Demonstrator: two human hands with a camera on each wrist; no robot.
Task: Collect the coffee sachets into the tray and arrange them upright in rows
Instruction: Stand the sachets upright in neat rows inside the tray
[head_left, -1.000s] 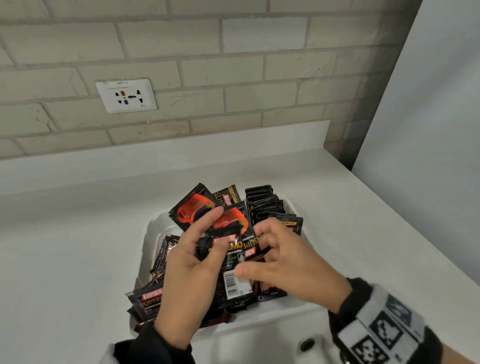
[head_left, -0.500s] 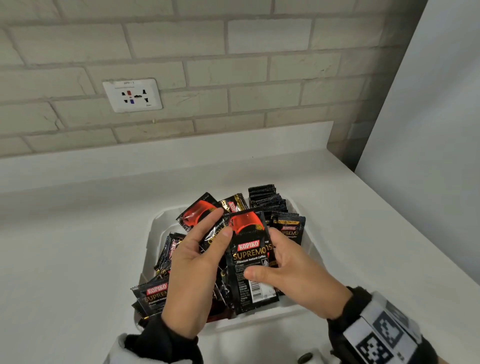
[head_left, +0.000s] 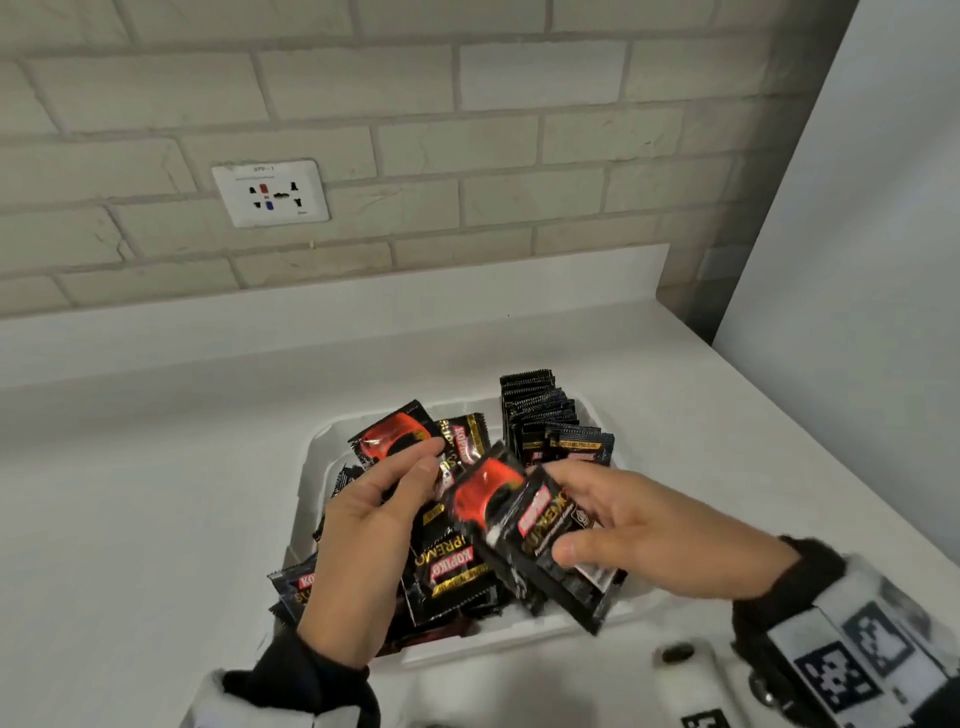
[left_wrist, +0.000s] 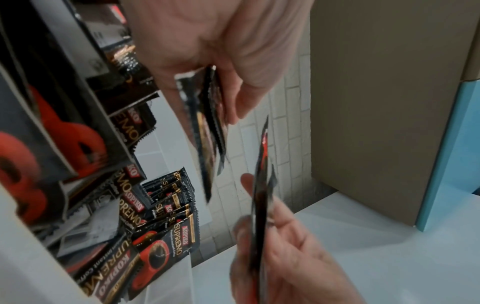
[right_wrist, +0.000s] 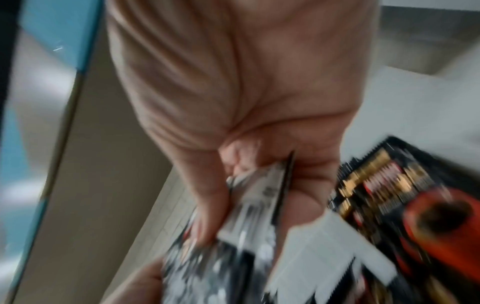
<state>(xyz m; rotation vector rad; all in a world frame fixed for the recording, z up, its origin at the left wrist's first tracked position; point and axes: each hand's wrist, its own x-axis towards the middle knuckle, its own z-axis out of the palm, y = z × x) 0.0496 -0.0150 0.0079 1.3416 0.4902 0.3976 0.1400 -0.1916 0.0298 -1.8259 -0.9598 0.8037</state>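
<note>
Right hand now pinches a small stack of coffee sachets, pulled away rightward from the left hand, which grips other sachets. Stack hovers over the tray; upright row at 1 o'clock. Likely insertion next.

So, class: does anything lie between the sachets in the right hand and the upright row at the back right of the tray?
Nothing visible does. The right hand holds its sachets above the tray, and the upright row stands just beyond them with open space between. The left hand and its sachets are off to the side.
</note>
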